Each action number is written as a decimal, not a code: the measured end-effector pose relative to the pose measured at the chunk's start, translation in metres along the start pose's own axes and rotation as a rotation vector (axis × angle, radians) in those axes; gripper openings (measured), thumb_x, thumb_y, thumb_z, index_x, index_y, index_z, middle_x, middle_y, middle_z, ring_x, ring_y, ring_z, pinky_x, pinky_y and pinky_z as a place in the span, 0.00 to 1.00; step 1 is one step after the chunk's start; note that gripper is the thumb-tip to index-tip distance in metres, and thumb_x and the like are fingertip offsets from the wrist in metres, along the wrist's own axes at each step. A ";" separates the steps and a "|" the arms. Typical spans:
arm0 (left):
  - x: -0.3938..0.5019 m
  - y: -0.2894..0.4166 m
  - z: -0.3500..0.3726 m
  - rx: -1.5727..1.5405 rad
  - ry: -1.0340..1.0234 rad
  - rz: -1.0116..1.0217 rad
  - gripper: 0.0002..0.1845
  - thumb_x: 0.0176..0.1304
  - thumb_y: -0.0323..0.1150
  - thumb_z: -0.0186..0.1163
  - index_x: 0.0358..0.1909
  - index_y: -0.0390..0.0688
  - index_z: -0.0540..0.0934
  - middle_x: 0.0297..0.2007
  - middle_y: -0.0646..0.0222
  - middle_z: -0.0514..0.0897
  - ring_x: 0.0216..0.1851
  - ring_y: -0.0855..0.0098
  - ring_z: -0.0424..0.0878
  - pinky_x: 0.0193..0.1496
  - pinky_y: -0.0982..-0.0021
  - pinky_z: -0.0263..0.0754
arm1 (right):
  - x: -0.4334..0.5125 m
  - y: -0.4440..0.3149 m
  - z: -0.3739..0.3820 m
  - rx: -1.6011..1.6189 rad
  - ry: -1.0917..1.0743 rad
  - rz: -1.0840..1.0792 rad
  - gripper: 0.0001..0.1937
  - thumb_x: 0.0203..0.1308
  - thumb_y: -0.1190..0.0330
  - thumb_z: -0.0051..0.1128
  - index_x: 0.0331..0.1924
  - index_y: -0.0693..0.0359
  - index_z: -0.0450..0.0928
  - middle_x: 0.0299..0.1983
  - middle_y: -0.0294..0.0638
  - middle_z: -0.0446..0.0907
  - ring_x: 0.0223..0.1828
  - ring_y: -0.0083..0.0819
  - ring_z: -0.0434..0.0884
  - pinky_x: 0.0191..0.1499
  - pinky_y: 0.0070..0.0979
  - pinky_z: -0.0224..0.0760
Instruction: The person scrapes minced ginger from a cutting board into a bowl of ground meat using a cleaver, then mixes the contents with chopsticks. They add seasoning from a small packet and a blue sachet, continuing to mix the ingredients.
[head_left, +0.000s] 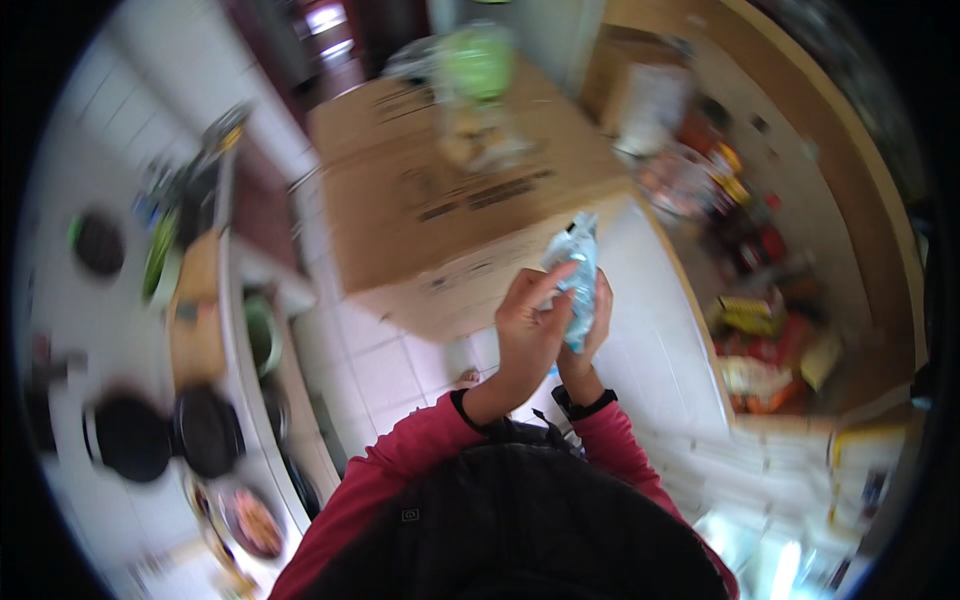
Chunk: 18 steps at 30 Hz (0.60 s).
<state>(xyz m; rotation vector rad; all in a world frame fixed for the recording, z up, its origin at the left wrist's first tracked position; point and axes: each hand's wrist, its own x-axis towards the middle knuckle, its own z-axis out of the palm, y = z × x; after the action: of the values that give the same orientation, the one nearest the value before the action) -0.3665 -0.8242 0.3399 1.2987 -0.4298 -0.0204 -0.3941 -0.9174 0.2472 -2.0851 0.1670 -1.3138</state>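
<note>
Both hands are raised in front of me, holding a light-blue plastic packet (577, 281) upright between them. My left hand (529, 319) has its thumb and forefinger on the packet's near face. Around the packet's right side and lower end curls my right hand (596, 322). A black band circles the right wrist. Just beyond the packet stands a large cardboard box (390, 217), with a clear plastic bag of yellowish food (476, 142) and a green round item in plastic (478, 64) on top. The packet's contents cannot be made out.
At right, a wooden-edged shelf or cabinet holds several food packets (750, 315) and jars. A narrow counter at left carries a wooden board (199, 322); black pans (133, 435) and a plate of pinkish food (255, 521) are nearby. Tiled floor (382, 367) lies between. Motion blurs much of the view.
</note>
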 end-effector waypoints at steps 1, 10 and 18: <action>-0.010 0.009 -0.014 0.014 0.039 -0.015 0.16 0.64 0.18 0.60 0.53 0.40 0.82 0.40 0.70 0.74 0.39 0.78 0.78 0.35 0.78 0.80 | -0.010 -0.007 0.005 0.094 -0.109 0.116 0.25 0.59 0.73 0.60 0.61 0.69 0.67 0.56 0.54 0.74 0.55 0.46 0.76 0.57 0.38 0.70; -0.198 0.085 -0.194 0.558 0.343 0.210 0.23 0.62 0.17 0.60 0.60 0.41 0.76 0.49 0.62 0.77 0.45 0.69 0.82 0.49 0.72 0.80 | -0.132 -0.158 0.047 0.949 -0.699 0.593 0.16 0.66 0.74 0.53 0.56 0.69 0.71 0.45 0.44 0.81 0.43 0.29 0.81 0.49 0.27 0.75; -0.485 0.110 -0.307 0.328 1.184 -0.329 0.21 0.64 0.18 0.55 0.59 0.40 0.75 0.41 0.67 0.81 0.42 0.73 0.84 0.47 0.73 0.81 | -0.216 -0.365 0.087 1.235 -1.361 0.410 0.17 0.70 0.73 0.44 0.59 0.73 0.66 0.44 0.50 0.81 0.37 0.38 0.85 0.38 0.32 0.79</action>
<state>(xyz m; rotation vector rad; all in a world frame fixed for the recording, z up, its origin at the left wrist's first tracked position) -0.7402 -0.3860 0.2369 1.4532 0.8202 0.5372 -0.5102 -0.5012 0.2741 -1.2639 -0.6153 0.4258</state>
